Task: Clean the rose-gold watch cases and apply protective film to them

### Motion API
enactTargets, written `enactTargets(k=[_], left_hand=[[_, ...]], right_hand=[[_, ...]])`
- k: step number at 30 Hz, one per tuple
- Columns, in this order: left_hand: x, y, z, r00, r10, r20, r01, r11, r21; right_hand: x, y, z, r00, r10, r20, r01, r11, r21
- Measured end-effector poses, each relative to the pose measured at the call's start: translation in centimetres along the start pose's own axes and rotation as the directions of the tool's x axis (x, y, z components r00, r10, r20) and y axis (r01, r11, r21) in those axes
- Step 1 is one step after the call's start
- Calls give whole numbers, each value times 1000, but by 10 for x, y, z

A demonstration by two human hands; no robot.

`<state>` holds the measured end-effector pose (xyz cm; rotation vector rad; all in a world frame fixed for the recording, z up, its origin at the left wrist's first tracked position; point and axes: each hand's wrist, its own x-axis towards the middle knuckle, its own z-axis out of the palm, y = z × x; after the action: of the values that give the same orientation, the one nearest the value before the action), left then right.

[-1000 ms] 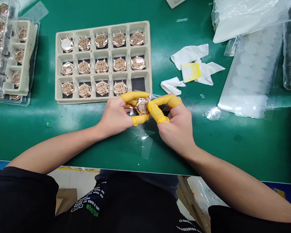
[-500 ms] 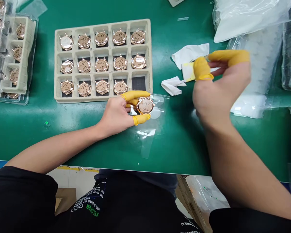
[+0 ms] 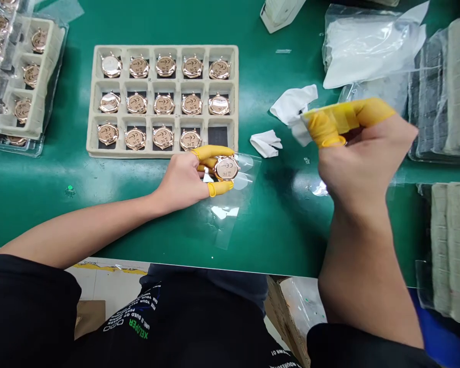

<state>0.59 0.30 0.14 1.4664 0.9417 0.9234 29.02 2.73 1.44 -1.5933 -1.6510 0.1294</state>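
My left hand (image 3: 193, 174), with yellow finger cots, is closed around a rose-gold watch case (image 3: 227, 167) with its back facing up. A clear film sheet (image 3: 239, 197) with round pieces on it lies under and beside that case. Just behind is a pale tray (image 3: 164, 154) of watch cases, its front right compartment showing only a dark lining. Off to the right, my right hand (image 3: 362, 148), also in yellow cots, is raised and slightly blurred. Its thumb and fingers pinch a flat yellow piece (image 3: 339, 116), whose exact kind I cannot tell.
White cloth scraps (image 3: 266, 143) lie between the tray and my right hand. Stacked trays of watch cases (image 3: 42, 87) stand at the left. A bag of white sheets (image 3: 368, 46) and more stacked trays (image 3: 452, 245) are at the right. A white block (image 3: 279, 13) sits at the back.
My right hand has moved rightward and a little lower, and the flat yellow piece now shows in its fingers. My left hand still holds the watch case. The view has shifted slightly.
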Motion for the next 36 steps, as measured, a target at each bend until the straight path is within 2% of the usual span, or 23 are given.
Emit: enactTargets(k=[1, 3, 5, 6, 7, 9, 10, 11, 12, 14, 15, 16, 18, 20, 22, 25, 27, 31, 34, 36], left_hand=[[0, 2, 0, 1000, -17, 1, 17, 1000, 2], [-1, 4, 1, 999, -44, 6, 44, 999, -6], [-1, 7, 1, 998, -55, 10, 55, 998, -17], [-1, 7, 2, 998, -61, 10, 61, 998, -20], [-1, 8, 2, 998, -67, 9, 67, 998, -20], [0, 8, 3, 997, -81, 9, 81, 997, -19], [0, 8, 3, 996, -86, 7, 86, 996, -22], [0, 8, 3, 996, -87, 5, 88, 996, -28], [0, 8, 3, 996, -85, 3, 85, 996, -36], [0, 8, 3, 996, -84, -1, 84, 996, -43], [0, 9, 3, 996, -90, -2, 90, 995, -41], [0, 9, 2, 995, -100, -1, 100, 994, -36], [0, 9, 3, 993, -122, 4, 122, 992, -29], [-1, 10, 3, 991, -133, 9, 133, 990, -39], [-1, 10, 3, 991, -136, 11, 136, 989, -56], [-2, 10, 3, 989, -147, 29, 148, 987, -57], [-2, 10, 2, 987, -158, 43, 159, 986, -42], [-1, 8, 1, 987, -149, 53, 151, 988, -35], [-1, 7, 0, 988, -142, 65, 146, 987, -59], [-1, 7, 0, 987, -145, 70, 150, 986, -75]], right_hand=[[-5, -10, -4, 995, -101, -5, 101, 995, -25], [-13, -28, -8, 974, -228, -8, 221, 952, -210], [-18, -39, -9, 968, -248, -38, 221, 914, -341], [-20, -44, -8, 973, -218, -70, 187, 934, -305], [-21, -48, -6, 981, -172, -86, 152, 968, -198], [-25, -57, -2, 995, -99, 6, 98, 990, 101], [-26, -61, 0, 991, -117, 64, 104, 978, 181], [-28, -65, 2, 981, -162, 104, 142, 973, 180], [-29, -68, 3, 969, -213, 124, 200, 974, 107], [-30, -72, 2, 954, -293, 68, 299, 947, -116], [-30, -73, 0, 951, -310, 23, 309, 935, -175], [-30, -73, -1, 954, -300, 3, 297, 942, -158], [-32, -74, -2, 964, -262, 48, 262, 965, 2], [-37, -76, 1, 939, -270, 211, 247, 960, 131], [-43, -77, 7, 888, -285, 361, 260, 959, 115], [-50, -78, 15, 839, -197, 508, 221, 975, 13], [-52, -77, 18, 834, -146, 532, 186, 982, -21], [-53, -69, 20, 832, -134, 539, 196, 979, -59], [-51, -62, 19, 838, -163, 521, 226, 972, -60], [-48, -60, 17, 857, -227, 463, 269, 963, -24]])
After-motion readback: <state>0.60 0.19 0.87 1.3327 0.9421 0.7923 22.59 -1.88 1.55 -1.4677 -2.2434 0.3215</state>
